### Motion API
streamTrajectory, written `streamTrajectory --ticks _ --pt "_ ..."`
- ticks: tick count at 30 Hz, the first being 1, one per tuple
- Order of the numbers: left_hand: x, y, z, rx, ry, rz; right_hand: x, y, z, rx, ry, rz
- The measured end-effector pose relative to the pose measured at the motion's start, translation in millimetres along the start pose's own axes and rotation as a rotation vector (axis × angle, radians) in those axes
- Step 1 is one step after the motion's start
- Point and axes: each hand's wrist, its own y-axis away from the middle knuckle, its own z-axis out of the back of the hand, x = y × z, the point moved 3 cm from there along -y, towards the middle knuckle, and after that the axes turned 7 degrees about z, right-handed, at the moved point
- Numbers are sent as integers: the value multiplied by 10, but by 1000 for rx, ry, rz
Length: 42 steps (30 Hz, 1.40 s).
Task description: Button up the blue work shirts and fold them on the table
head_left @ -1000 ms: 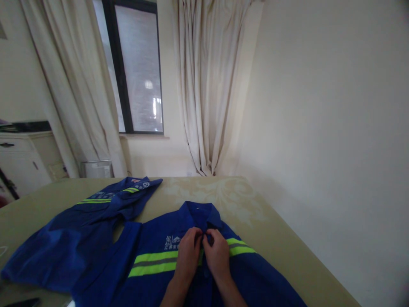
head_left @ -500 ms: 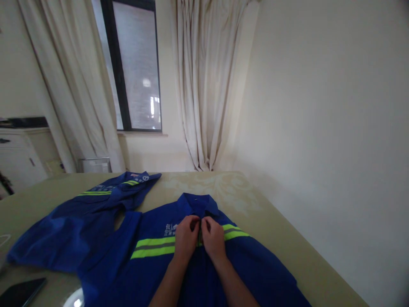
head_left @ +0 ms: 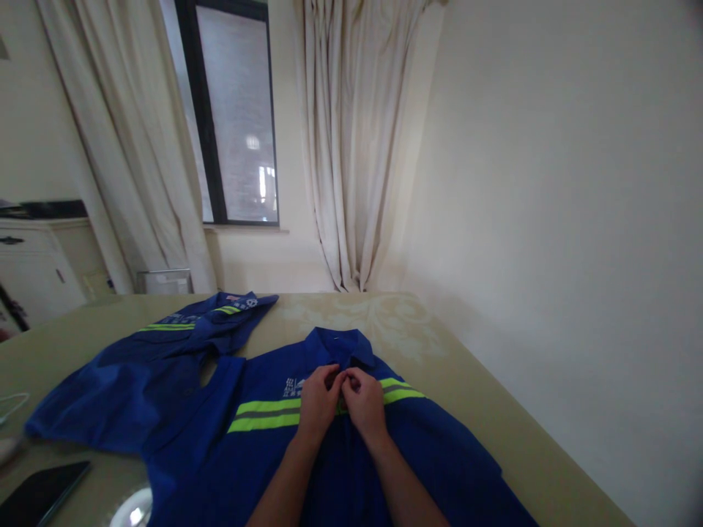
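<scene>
A blue work shirt (head_left: 439,468) with yellow-green reflective bands lies flat on the beige table (head_left: 494,410), collar pointing away from me. My left hand (head_left: 318,404) and my right hand (head_left: 365,402) meet at the shirt's front opening just below the collar. Both pinch the cloth there, fingers curled and fingertips touching. What sits between the fingertips is too small to make out. A second blue garment (head_left: 137,359) with the same bands lies spread to the left.
A dark phone (head_left: 41,492) lies at the table's near left edge, beside a white cable (head_left: 11,404) and a shiny round object (head_left: 129,506). Curtains (head_left: 351,146) and a window (head_left: 233,117) stand behind the table; a wall runs along its right side.
Both hands have stayed pinched together at the shirt's front while the view shifted a little, bringing more of my forearms and the phone into sight.
</scene>
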Motion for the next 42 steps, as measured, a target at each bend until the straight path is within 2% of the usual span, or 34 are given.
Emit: streamTrajectory --ticks 11,17,31,42 --pt "-55 -23 22 -3 -120 -57 72 16 -9 36 153 34" --pt "-110 -20 57 38 -103 -103 89 18 13 -7 143 13" --pt "-151 22 51 22 -153 -42 101 31 10 17 167 11" --pt "-49 -53 63 32 -14 29 135 50 -20 41 297 -33"
